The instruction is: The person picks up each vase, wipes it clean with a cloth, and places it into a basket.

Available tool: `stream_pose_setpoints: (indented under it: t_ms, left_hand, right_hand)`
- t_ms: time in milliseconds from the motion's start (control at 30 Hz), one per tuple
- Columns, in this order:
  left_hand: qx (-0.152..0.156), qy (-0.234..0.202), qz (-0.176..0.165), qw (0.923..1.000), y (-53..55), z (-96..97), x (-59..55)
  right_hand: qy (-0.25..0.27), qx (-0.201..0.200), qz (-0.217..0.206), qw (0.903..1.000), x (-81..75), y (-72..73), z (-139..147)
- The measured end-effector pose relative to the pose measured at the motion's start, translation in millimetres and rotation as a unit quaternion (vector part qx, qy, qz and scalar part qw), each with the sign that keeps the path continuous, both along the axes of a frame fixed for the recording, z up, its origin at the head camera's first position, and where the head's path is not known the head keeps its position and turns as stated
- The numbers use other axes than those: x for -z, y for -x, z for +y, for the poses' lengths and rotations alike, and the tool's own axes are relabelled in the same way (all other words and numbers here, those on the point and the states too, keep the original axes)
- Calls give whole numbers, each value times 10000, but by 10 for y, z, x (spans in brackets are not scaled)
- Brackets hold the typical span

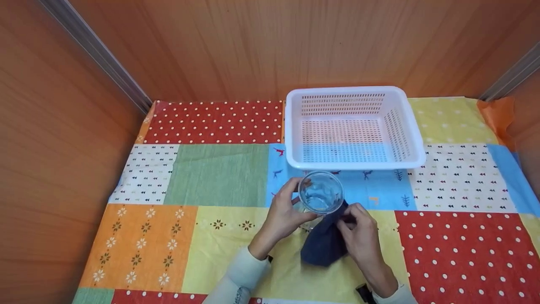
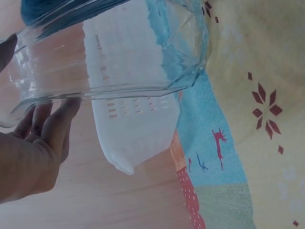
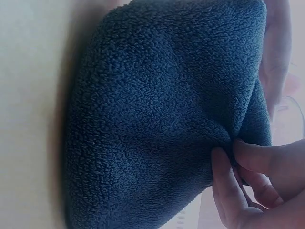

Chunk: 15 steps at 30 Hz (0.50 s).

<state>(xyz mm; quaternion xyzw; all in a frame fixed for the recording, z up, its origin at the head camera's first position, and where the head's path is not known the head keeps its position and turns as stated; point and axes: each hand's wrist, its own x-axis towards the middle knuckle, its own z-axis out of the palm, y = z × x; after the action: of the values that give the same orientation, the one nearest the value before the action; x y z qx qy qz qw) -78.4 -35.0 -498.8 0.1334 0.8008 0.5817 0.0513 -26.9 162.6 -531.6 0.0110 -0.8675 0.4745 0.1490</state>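
A clear drinking glass (image 1: pixel 321 193) is held upright above the cloth-covered table, its open rim facing the head camera. My left hand (image 1: pixel 284 211) grips it from the left side, thumb in front; in the left wrist view the fingers (image 2: pixel 59 124) curl against the glass wall (image 2: pixel 138 62). On the other side, my right hand (image 1: pixel 360 232) pinches a dark blue terry towel (image 1: pixel 324 245) between thumb and fingers. The towel hangs down beside the glass, against its right side. In the right wrist view the towel (image 3: pixel 152 105) hides most of the glass.
A white plastic basket (image 1: pixel 356 165) with slotted walls stands just beyond the glass. The patchwork tablecloth (image 1: pixel 219 175) covers the table. Wood-grain panels (image 1: pixel 253 50) enclose the back and both sides.
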Motion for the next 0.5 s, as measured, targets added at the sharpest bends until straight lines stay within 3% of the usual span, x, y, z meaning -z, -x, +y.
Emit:
stream_pose_setpoints:
  t_ms: [500]
  left_hand:
    - [-54,-40,-35,10000,-3,3,-4]
  right_hand:
    - [-608,-150,-779,9950,196,5,63]
